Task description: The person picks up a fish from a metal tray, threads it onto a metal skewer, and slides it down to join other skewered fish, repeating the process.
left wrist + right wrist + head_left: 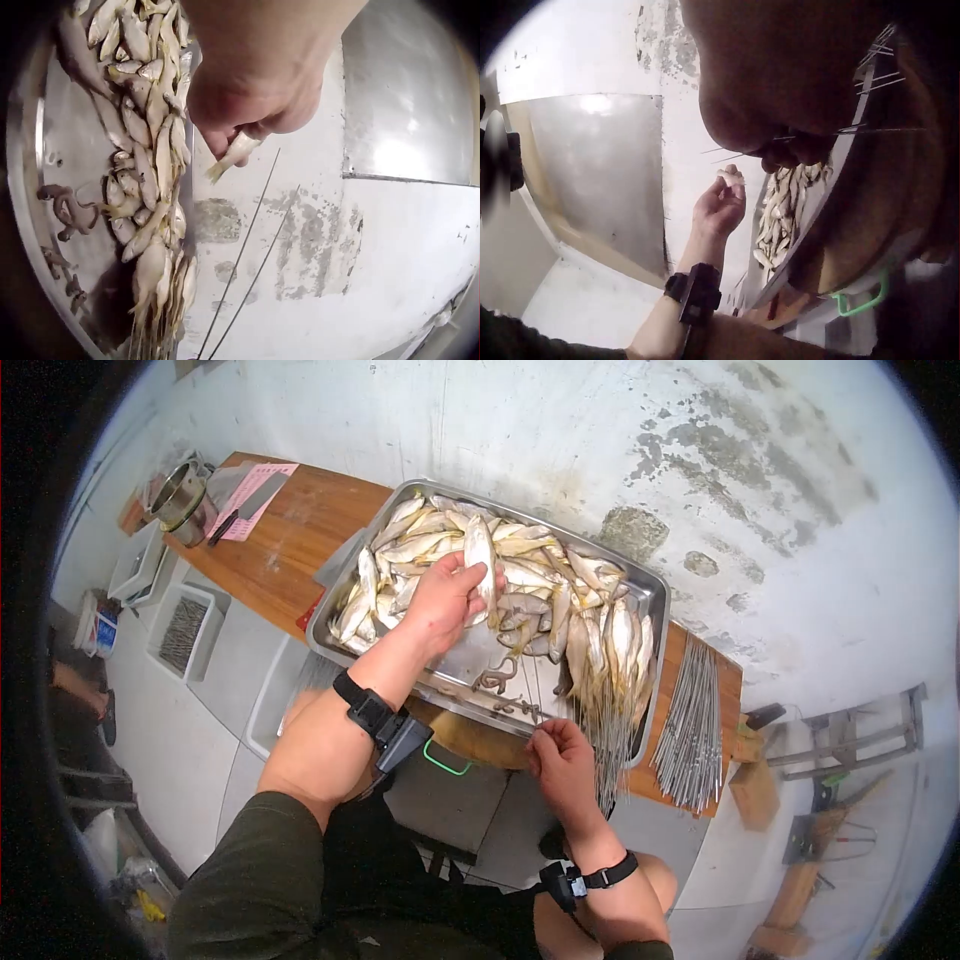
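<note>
A small silvery-yellow fish (pixel 480 550) is gripped between the thumb and fingers of my left hand (pixel 447 603), above the tray. In the left wrist view its tail (pixel 225 161) sticks out below the fingers. My right hand (pixel 565 765), at the tray's near edge, pinches thin metal skewers (pixel 259 202); two bare shafts point toward the left hand. Many loose fish (pixel 420 548) fill the back and left of the metal tray (pixel 660 660). Skewered fish (pixel 620 645) lie side by side at its right end, their skewers projecting over the near rim.
Bare skewers (pixel 690 730) lie bundled on the wooden table (pixel 310 525) to the right. Brownish curled strips (pixel 498 678) lie in the tray's front. A knife (pixel 250 505) rests on pink paper at left. Below stand a white bin (pixel 205 645) of skewers and a green handle (pixel 445 765).
</note>
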`<action>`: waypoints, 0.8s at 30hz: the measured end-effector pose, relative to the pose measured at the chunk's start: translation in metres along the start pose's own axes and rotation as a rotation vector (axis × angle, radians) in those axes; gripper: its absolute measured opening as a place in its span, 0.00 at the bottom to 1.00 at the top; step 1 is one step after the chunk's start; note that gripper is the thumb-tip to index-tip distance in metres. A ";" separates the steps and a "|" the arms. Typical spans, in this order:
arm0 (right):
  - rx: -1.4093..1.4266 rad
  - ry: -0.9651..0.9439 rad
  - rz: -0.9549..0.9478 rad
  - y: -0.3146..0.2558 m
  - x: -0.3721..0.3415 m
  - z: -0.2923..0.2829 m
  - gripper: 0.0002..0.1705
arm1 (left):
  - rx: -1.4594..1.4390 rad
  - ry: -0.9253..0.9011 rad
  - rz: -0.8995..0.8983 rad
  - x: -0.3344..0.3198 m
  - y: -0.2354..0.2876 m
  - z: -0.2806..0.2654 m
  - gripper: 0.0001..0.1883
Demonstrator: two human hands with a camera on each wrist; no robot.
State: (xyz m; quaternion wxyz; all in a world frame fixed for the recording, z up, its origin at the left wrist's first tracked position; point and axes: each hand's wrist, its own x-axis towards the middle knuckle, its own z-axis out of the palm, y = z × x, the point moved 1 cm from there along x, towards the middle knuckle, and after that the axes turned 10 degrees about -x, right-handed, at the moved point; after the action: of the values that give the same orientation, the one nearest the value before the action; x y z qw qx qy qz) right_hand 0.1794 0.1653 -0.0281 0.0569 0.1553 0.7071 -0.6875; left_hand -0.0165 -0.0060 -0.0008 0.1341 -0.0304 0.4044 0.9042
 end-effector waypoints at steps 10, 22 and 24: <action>-0.057 -0.019 0.029 0.014 -0.009 -0.001 0.05 | -0.101 0.077 0.013 0.001 0.011 0.002 0.11; -0.139 -0.012 0.028 0.015 -0.016 -0.001 0.03 | -0.002 0.005 0.067 0.000 0.012 -0.005 0.12; -0.166 0.000 0.022 0.017 -0.016 -0.002 0.03 | 0.058 0.024 0.112 -0.002 0.011 -0.002 0.13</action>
State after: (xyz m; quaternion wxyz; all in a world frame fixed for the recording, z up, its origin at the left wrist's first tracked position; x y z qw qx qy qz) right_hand 0.2001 0.1646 -0.0390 0.0771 0.1577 0.7599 -0.6259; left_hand -0.0180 -0.0152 0.0058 0.0792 -0.0146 0.4330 0.8978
